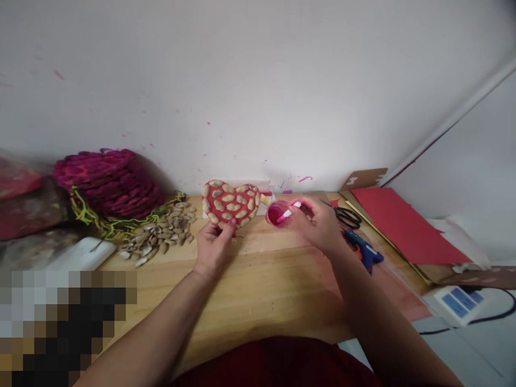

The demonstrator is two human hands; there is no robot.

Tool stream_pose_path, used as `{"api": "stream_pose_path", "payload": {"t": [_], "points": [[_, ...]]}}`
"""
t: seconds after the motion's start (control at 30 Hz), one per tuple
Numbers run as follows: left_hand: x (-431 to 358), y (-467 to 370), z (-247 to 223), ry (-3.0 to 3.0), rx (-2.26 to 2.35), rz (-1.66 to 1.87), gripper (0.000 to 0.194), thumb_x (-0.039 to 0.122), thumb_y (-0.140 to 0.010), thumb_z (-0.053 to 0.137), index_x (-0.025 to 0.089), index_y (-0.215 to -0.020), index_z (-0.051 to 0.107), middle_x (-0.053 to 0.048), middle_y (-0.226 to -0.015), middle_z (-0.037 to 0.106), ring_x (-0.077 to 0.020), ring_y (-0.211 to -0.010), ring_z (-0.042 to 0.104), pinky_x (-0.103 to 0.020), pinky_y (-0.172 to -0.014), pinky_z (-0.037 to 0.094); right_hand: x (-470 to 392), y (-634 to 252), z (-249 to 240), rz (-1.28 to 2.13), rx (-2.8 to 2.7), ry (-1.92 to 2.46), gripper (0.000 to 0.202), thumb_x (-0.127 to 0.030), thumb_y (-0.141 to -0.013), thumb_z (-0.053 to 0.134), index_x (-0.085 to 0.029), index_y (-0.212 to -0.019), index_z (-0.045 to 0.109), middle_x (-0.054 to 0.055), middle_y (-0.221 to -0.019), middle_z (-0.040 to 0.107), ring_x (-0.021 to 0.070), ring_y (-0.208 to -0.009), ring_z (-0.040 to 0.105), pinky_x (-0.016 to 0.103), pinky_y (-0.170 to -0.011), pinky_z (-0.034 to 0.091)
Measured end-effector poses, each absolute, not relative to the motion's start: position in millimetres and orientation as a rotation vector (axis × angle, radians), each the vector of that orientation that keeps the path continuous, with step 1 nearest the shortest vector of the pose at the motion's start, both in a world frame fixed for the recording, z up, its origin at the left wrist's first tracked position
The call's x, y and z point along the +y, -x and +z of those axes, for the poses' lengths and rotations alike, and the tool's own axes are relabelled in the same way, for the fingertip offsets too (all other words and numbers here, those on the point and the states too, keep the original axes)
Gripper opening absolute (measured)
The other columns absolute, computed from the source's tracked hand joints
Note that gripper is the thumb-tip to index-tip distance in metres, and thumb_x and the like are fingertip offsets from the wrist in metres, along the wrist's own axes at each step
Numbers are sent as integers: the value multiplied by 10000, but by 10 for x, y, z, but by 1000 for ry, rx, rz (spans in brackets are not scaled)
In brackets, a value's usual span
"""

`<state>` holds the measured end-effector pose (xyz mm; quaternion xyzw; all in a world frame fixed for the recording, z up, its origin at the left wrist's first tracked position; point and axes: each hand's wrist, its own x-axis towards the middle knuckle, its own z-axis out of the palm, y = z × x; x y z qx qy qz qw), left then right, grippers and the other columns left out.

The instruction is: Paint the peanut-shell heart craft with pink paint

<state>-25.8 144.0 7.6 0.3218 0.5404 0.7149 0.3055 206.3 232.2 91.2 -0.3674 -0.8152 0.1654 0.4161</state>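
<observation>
My left hand [214,244] grips a red heart [229,206] by its lower tip, thumb on the front. Peanut shells cover the heart's face in rows and along its edge. To the right of it, a small clear cup [276,214] holds magenta paint. My right hand [312,217] is closed around a white-handled brush [291,212], whose lower end is down in the cup. The brush tip is hidden in the paint.
Peanut shells [163,234] lie in a pile at the left, beside a stack of magenta hearts [110,185] with green strings. At the right are black-handled scissors [347,216], a blue glue gun [368,253], red sheets [407,226] and a power strip [458,303].
</observation>
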Motion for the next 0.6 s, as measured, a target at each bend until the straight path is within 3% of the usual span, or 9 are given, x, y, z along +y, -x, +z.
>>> {"api": "stream_pose_path", "payload": {"t": [0.1, 0.37, 0.6], "points": [[1429, 262, 106, -866, 1420, 1922, 315, 415, -721, 841, 198, -638, 629, 8, -559, 600, -103, -502, 435, -236, -495, 333, 2167, -2050, 934, 397, -2095, 864, 161, -330, -964, 636, -222, -970, 755, 40, -872, 770, 187, -755, 665, 304, -662, 499], [1420, 271, 181, -891, 1443, 1977, 312, 419, -718, 831, 211, -629, 617, 0, -552, 609, -110, -493, 440, -251, -494, 348, 1998, -1949, 969, 470, -2231, 707, 113, -283, -997, 617, -236, -985, 720, 60, -978, 776, 208, -896, 709, 351, -819, 551], [1411, 274, 177, -882, 1433, 1958, 332, 431, -735, 837, 205, -627, 619, 1, -549, 612, -105, -485, 439, -250, -489, 341, 2051, -1823, 855, 590, -2240, 791, 137, -297, -993, 630, -213, -956, 732, 38, -893, 754, 168, -774, 656, 300, -692, 488]]}}
